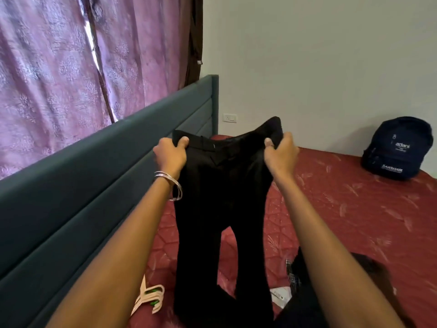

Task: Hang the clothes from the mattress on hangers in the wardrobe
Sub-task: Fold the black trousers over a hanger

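Black trousers (222, 185), one pair, held up by the waistband above the mattress (343, 209), both legs hanging down with their lower ends reaching the bed surface. Left hand (170, 155) closed on the left corner of the waistband, thumb on top; two thin silver bangles (171, 184) at that wrist. Right hand (280, 153) closed on the right corner of the waistband, where the cloth bunches up above the fingers. Mattress covered in dark red quilted fabric with a pale feather print. Hangers (149, 298), pale pink plastic with green clips, lying on the mattress just beside the trouser legs, near the grey-green padded headboard (82, 181). Further clothes (293, 275), dark with a checked piece and a white patch, heaped on the mattress under the right forearm. Navy backpack (397, 149) with white lettering, upright at the far corner of the mattress against the wall. Purple patterned curtain (59, 67) behind the headboard.
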The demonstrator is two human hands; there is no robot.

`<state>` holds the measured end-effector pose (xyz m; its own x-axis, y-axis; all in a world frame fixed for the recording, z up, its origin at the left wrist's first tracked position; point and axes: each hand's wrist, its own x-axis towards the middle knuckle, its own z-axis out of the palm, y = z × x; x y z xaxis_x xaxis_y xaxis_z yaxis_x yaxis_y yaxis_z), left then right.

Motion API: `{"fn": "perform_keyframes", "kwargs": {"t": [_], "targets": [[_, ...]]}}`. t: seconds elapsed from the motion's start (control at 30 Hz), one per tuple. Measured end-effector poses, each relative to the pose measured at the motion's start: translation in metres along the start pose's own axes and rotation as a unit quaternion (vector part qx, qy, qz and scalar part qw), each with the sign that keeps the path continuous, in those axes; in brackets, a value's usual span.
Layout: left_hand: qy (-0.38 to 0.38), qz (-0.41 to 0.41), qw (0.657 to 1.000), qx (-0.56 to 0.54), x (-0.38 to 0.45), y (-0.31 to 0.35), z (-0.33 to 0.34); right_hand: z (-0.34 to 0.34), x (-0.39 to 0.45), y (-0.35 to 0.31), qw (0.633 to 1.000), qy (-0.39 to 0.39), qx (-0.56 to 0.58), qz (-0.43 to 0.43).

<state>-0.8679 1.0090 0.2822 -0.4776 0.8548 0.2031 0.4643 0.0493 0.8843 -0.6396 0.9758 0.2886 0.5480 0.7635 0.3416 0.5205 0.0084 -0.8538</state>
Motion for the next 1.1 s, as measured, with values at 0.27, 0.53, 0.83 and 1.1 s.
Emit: {"fn": "perform_keyframes", "kwargs": {"t": [0.27,0.53,0.83,1.1], "targets": [[-0.114,0.015,0.985,-0.125,-0.045,0.062,0.015,0.024,-0.033,-0.038,0.969,-0.165,-0.001,-0.181],[-0.295,-0.002,0.926,-0.237,-0.078,0.084,-0.004,-0.011,-0.040,-0.028,0.901,-0.377,0.016,-0.212],[-0.070,0.385,0.919,0.052,-0.080,0.080,-0.013,-0.034,-0.042,-0.026,0.933,-0.285,0.133,-0.176],[-0.183,0.443,0.876,0.053,-0.065,0.088,-0.022,-0.057,-0.046,-0.029,0.878,-0.336,0.318,-0.123]]}}
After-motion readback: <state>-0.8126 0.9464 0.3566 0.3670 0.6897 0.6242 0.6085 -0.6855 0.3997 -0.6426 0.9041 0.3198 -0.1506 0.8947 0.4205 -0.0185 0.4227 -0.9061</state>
